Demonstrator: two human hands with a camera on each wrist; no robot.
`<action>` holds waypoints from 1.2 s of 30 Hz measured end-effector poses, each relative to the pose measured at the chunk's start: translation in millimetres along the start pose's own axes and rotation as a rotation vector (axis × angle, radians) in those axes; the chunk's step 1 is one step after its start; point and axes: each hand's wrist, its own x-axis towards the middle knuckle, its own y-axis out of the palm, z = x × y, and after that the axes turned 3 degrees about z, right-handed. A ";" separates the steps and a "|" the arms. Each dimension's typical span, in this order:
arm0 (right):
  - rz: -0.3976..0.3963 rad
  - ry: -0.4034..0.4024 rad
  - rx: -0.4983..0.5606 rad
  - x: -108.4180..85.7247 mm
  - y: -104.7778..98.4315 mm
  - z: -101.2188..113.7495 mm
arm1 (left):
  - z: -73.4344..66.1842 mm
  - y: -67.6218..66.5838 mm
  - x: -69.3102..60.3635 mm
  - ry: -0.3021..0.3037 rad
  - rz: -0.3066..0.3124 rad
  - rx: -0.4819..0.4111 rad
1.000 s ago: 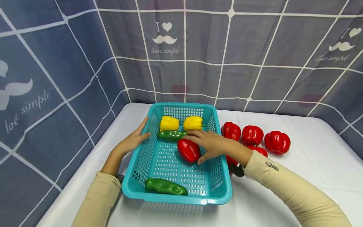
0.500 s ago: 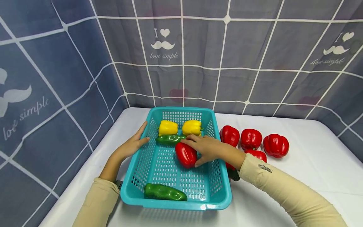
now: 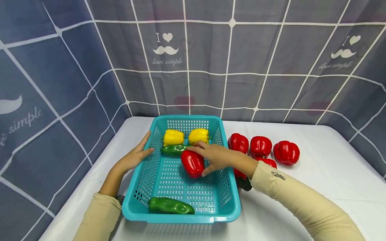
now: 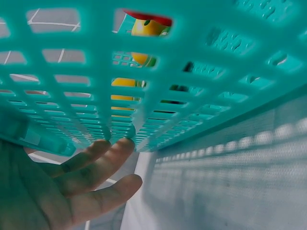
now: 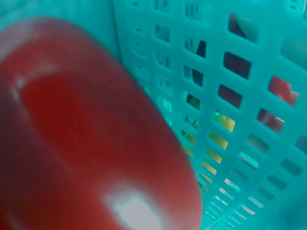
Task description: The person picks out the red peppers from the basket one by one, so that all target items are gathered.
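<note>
A turquoise plastic basket [image 3: 181, 219] stands on the white-covered table. Inside it my right hand [image 3: 215, 155] holds a red bell pepper [image 3: 193, 164], thumb on the near right side and fingers over the top. That pepper [image 5: 96, 143] fills the left of the right wrist view, where the hand itself is hidden. My left hand [image 3: 135, 157] rests along the basket's left side, one digit reaching over the rim; from below, its fingers [image 4: 103, 194] look extended by the perforated wall. Two yellow bell peppers [image 3: 173, 137] and a long green pepper [image 3: 173, 150] lie at the basket's far end.
Another green pepper [image 3: 171, 205] lies along the basket's near wall. Several red bell peppers [image 3: 286, 153] sit on the table to the right, some partly behind my right forearm. A dark green item [image 3: 244, 183] shows under that wrist. A grey-blue checked curtain [image 3: 211, 90] hangs behind.
The head view has shifted, so the scene sits lower and further left. My right thumb and fingers are closer around the red bell pepper. The left hand keeps its place on the basket.
</note>
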 end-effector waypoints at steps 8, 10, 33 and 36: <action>-0.015 0.020 0.088 -5.9 -6.3 -1.3 | 1.2 0.2 0.0 -0.004 0.001 -0.004; -0.028 0.024 0.111 -10.3 -9.4 -2.9 | 1.5 0.7 0.6 -0.005 0.003 -0.003; -0.330 0.109 0.216 -131.9 -55.4 -32.8 | 4.3 -1.8 -0.3 0.010 0.002 -0.010; -0.369 0.124 0.194 -148.0 -55.1 -38.0 | 4.7 -2.9 -0.7 0.018 0.009 -0.011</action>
